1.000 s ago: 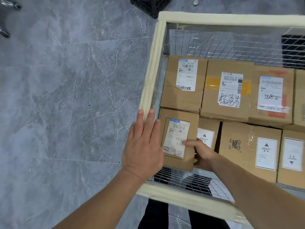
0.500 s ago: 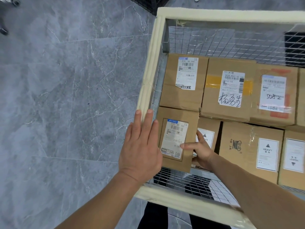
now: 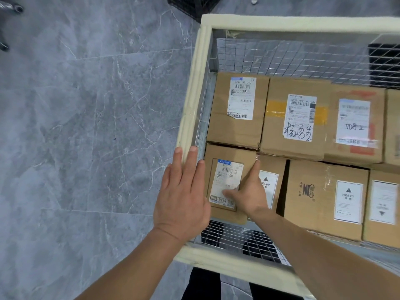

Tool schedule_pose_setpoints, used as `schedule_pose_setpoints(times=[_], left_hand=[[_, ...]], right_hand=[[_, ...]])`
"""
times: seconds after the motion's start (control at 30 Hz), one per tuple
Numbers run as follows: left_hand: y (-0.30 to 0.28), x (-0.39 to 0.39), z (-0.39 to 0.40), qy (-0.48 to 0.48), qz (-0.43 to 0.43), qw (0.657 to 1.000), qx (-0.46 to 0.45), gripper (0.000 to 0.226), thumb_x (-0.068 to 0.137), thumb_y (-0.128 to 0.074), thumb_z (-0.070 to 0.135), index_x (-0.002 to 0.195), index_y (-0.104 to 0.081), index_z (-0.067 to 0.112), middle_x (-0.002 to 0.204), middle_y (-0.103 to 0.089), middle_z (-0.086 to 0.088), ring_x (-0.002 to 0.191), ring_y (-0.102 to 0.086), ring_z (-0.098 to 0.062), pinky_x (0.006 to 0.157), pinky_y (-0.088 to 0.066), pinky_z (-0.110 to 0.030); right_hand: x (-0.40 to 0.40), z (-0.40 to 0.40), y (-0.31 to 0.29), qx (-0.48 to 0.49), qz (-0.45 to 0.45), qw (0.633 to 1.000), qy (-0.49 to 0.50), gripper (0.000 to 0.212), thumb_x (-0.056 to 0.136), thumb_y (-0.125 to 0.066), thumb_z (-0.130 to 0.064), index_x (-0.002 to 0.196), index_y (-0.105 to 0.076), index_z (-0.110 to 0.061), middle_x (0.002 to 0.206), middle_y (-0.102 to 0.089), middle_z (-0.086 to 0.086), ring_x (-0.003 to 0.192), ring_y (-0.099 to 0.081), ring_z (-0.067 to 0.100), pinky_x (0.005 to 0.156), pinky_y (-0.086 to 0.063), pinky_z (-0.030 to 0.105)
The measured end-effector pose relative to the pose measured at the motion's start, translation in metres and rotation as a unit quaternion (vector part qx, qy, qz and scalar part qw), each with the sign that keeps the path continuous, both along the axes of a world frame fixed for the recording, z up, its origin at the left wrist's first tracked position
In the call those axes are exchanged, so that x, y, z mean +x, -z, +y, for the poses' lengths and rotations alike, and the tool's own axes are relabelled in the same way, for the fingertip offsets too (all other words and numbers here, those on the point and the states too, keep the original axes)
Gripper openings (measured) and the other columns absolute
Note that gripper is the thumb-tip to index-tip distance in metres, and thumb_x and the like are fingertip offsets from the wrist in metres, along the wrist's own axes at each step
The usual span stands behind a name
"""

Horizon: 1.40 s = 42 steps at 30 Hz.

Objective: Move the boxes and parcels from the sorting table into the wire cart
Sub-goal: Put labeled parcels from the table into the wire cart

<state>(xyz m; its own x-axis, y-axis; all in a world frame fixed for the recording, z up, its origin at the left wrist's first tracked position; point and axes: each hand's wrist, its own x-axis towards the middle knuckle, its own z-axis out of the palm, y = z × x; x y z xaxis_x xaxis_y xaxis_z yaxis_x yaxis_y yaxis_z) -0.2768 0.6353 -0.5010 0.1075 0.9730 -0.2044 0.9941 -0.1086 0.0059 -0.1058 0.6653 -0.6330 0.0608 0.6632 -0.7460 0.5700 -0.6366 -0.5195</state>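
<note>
So the count: one wire cart (image 3: 192,109) with a padded cream rim, and eight cardboard boxes showing inside it, four in the far row (image 3: 236,131) and four in the near row (image 3: 229,152), though the ones at the right edge are cut off. Seven white labels are visible; three say HEAVY (image 3: 348,201), and one more label is too blurred to read. Two hands (image 3: 181,200) are in frame, both over the near-left box.

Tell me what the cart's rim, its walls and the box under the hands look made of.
Cart rim: cream foam-like padding, matte, seams showing. Cart walls: thin metal wire grid, shiny silver. Box under the hands: brown corrugated cardboard, matte, with a white paper label.
</note>
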Motion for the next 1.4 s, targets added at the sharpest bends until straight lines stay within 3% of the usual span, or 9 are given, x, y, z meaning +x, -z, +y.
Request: schedule_pose_setpoints(times=[0.27,0.43,0.6,0.7,0.77,0.87,1.13,1.27,1.4], left_hand=[[0.002,0.0,-0.002,-0.001,0.006,1.0,-0.012,0.075,0.076,-0.06,0.027,0.145,-0.047,0.001,0.164,-0.022,-0.018,0.152,-0.016,-0.044,0.113,-0.034,-0.056],[0.002,0.0,-0.001,0.001,0.003,1.0,-0.017,0.078,0.074,-0.065,0.027,0.145,-0.046,0.001,0.164,-0.021,-0.018,0.152,-0.015,-0.044,0.113,-0.033,-0.057],[-0.003,0.0,0.001,-0.002,0.015,0.999,-0.051,0.082,0.072,-0.067,0.03,0.146,-0.045,0.002,0.164,-0.022,-0.018,0.152,-0.012,-0.044,0.115,-0.031,-0.057],[-0.018,0.005,0.005,-0.006,0.036,0.992,-0.118,0.087,0.08,-0.061,0.039,0.155,-0.032,0.004,0.168,-0.005,-0.017,0.153,0.011,-0.042,0.122,-0.019,-0.057],[-0.034,0.011,0.011,-0.004,0.047,0.984,-0.172,0.09,0.091,-0.05,0.05,0.16,-0.011,0.007,0.167,0.014,-0.017,0.148,0.026,-0.043,0.125,-0.004,-0.055],[-0.07,0.031,0.019,0.003,0.038,0.977,-0.211,0.092,0.096,-0.044,0.056,0.16,0.003,0.01,0.165,0.02,-0.018,0.15,0.023,-0.041,0.125,0.002,-0.053],[-0.183,0.139,0.034,0.191,-0.039,0.97,-0.143,0.074,0.1,-0.038,0.054,0.159,-0.017,0.015,0.168,-0.008,-0.01,0.155,0.0,-0.033,0.125,-0.008,-0.05],[-0.236,0.207,0.027,0.299,-0.055,0.947,-0.104,0.079,0.101,-0.039,0.054,0.161,-0.007,0.013,0.169,0.007,-0.009,0.155,0.011,-0.032,0.125,0.001,-0.05],[-0.281,0.272,0.009,0.373,-0.097,0.921,-0.062,0.076,0.101,-0.041,0.052,0.16,-0.01,0.015,0.169,0.007,-0.007,0.155,0.012,-0.03,0.126,-0.001,-0.05]], right_hand=[[0.001,0.003,-0.01,-0.015,-0.041,0.996,-0.072,0.137,0.071,-0.091,-0.031,0.15,0.02,-0.042,0.133,-0.059,0.014,0.091,-0.07,0.029,0.077,-0.062,0.048],[0.003,0.002,-0.031,0.006,-0.083,0.976,-0.202,0.106,0.088,-0.071,-0.018,0.153,0.01,-0.039,0.145,-0.036,0.02,0.08,-0.065,0.028,0.068,-0.059,0.037],[0.023,-0.004,-0.078,0.05,-0.161,0.922,-0.348,0.089,0.089,-0.062,-0.005,0.156,-0.008,-0.025,0.164,-0.003,0.023,0.123,-0.054,0.037,0.088,-0.057,0.043],[0.046,-0.012,-0.126,0.086,-0.2,0.899,-0.379,0.085,0.089,-0.067,-0.015,0.156,-0.015,-0.022,0.166,0.0,0.018,0.143,-0.033,0.035,0.102,-0.048,0.043],[0.064,-0.017,-0.163,0.086,-0.221,0.897,-0.373,0.081,0.094,-0.064,-0.027,0.158,-0.016,-0.022,0.167,-0.002,0.015,0.15,-0.021,0.032,0.111,-0.039,0.045],[0.093,-0.027,-0.217,0.085,-0.249,0.905,-0.336,0.074,0.098,-0.057,-0.034,0.159,-0.017,-0.023,0.167,-0.014,0.011,0.153,-0.017,0.028,0.117,-0.033,0.045],[0.178,-0.062,-0.346,0.13,-0.316,0.929,-0.143,0.065,0.101,-0.051,-0.046,0.157,-0.027,-0.023,0.169,-0.015,0.005,0.153,-0.023,0.023,0.111,-0.039,0.035],[0.225,-0.097,-0.401,0.148,-0.36,0.919,-0.057,0.066,0.099,-0.052,-0.047,0.156,-0.03,-0.023,0.168,-0.022,0.003,0.153,-0.025,0.022,0.114,-0.036,0.033],[0.273,-0.141,-0.446,0.146,-0.399,0.905,0.018,0.068,0.097,-0.054,-0.047,0.156,-0.033,-0.02,0.162,-0.032,0.004,0.149,-0.03,0.023,0.114,-0.038,0.034]])
